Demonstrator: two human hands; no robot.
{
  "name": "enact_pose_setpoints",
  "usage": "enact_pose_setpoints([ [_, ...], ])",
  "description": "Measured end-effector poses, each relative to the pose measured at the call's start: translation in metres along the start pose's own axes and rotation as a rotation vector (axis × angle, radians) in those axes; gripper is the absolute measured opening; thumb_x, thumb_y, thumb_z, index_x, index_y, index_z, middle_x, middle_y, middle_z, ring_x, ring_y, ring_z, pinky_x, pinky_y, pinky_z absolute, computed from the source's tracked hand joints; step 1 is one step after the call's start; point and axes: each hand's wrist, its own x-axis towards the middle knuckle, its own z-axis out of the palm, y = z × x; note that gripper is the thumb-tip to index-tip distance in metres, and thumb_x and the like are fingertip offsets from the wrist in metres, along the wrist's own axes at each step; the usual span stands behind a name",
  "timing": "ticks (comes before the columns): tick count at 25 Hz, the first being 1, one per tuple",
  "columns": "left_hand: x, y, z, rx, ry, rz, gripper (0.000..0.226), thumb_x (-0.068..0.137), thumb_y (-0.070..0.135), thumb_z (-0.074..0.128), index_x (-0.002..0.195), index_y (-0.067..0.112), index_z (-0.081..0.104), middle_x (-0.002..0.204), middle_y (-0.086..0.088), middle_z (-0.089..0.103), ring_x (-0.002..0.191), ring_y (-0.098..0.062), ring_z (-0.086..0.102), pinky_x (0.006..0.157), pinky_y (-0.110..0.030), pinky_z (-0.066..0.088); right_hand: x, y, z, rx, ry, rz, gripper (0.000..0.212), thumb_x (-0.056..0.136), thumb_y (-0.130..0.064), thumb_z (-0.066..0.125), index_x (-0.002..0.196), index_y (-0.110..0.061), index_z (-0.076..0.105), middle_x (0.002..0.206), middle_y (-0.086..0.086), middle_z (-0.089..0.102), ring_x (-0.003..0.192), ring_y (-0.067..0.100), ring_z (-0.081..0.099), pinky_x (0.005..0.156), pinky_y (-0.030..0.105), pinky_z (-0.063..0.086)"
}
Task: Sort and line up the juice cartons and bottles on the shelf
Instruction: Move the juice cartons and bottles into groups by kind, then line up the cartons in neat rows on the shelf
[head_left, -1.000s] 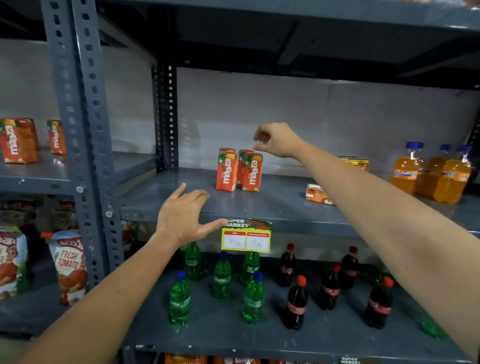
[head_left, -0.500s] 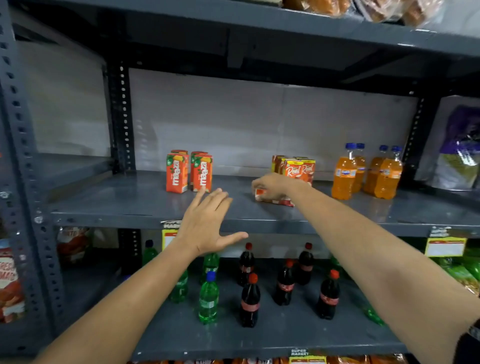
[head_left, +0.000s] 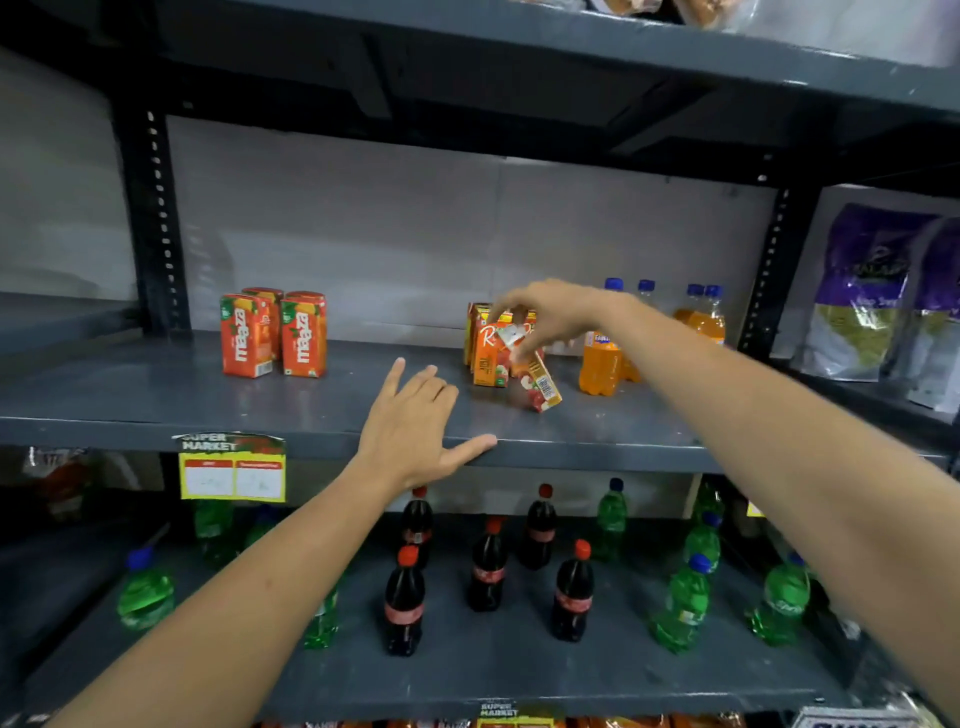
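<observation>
I see a tilted carton (head_left: 537, 384) under my right hand (head_left: 545, 317), leaning over with its lower corner on the shelf (head_left: 156, 400) and its barcode side facing out. My right fingers (head_left: 511, 312) curl down onto its top end and pinch it, so that hand is grasping the carton. Just behind it, touching or nearly so, stand the Real cartons (head_left: 488, 353), upright in a tight cluster; how many there are I cannot tell. To the right of that hand, partly hidden by my forearm, stand the orange bottles (head_left: 602, 364) with blue caps, some near the front and others further back by the wall.

My left hand (head_left: 415, 431) lies flat and spread near the shelf's front edge, palm down, thumb out along the lip, gripping nothing. It sits below and to the left of the right hand, well apart from the cartons. Far to its left, toward the back, stand the Maaza cartons (head_left: 275, 335), upright and close together in two rows.

Below the left hand, a yellow price tag (head_left: 232, 467) hangs from the shelf's edge. On the lower shelf (head_left: 493, 670) stand cola bottles (head_left: 405, 603) with red caps under my hands, and green bottles (head_left: 680, 603) scattered to either side. Purple bags (head_left: 872, 291) sit in the bay to the far right.
</observation>
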Motion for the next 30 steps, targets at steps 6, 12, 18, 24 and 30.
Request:
enact_pose_setpoints([
  [6, 0.009, 0.018, 0.006, 0.055, 0.027, -0.046, 0.092, 0.081, 0.078, 0.01, 0.109, 0.011, 0.066, 0.115, -0.008, 0.067, 0.125, -0.023, 0.051, 0.116, -0.049, 0.013, 0.004, 0.049, -0.018, -0.13, -0.156, 0.048, 0.061, 0.08, -0.011, 0.071, 0.133, -0.028, 0.046, 0.139, 0.005, 0.047, 0.113, 0.022, 0.05, 0.092, 0.037, 0.045],
  [12, 0.01, 0.018, 0.007, 0.096, 0.002, -0.097, 0.09, 0.079, 0.08, 0.01, 0.102, 0.015, 0.069, 0.109, -0.004, 0.07, 0.12, -0.019, 0.054, 0.117, -0.045, 0.011, 0.021, 0.073, -0.004, -0.12, -0.136, 0.029, 0.062, 0.085, -0.002, 0.063, 0.138, -0.025, 0.041, 0.143, 0.01, 0.045, 0.126, 0.025, 0.046, 0.095, 0.039, 0.044],
  [18, 0.01, 0.021, 0.003, 0.109, -0.007, -0.122, 0.089, 0.078, 0.081, 0.008, 0.091, 0.016, 0.068, 0.095, -0.002, 0.071, 0.103, -0.018, 0.061, 0.116, -0.042, 0.007, 0.035, 0.08, 0.012, -0.14, -0.018, -0.035, 0.053, 0.086, -0.005, 0.062, 0.132, -0.028, 0.047, 0.138, 0.006, 0.053, 0.128, 0.027, 0.047, 0.101, 0.047, 0.046],
  [24, 0.0, 0.01, -0.002, 0.082, -0.008, -0.124, 0.091, 0.078, 0.081, 0.014, 0.103, 0.01, 0.066, 0.114, -0.011, 0.067, 0.121, -0.022, 0.054, 0.117, -0.046, 0.009, 0.033, 0.074, 0.016, -0.076, 0.23, 0.052, 0.045, 0.081, 0.001, 0.059, 0.12, -0.021, 0.057, 0.134, 0.007, 0.056, 0.124, 0.026, 0.05, 0.098, 0.039, 0.047],
  [30, -0.043, -0.061, -0.028, 0.102, 0.054, -0.163, 0.09, 0.079, 0.079, 0.025, 0.117, 0.005, 0.06, 0.124, -0.011, 0.062, 0.129, -0.023, 0.047, 0.115, -0.045, 0.02, 0.04, 0.003, 0.026, 0.041, 0.564, 0.003, 0.029, 0.078, -0.006, 0.055, 0.105, -0.012, 0.066, 0.112, 0.012, 0.068, 0.106, 0.03, 0.062, 0.089, 0.041, 0.052],
])
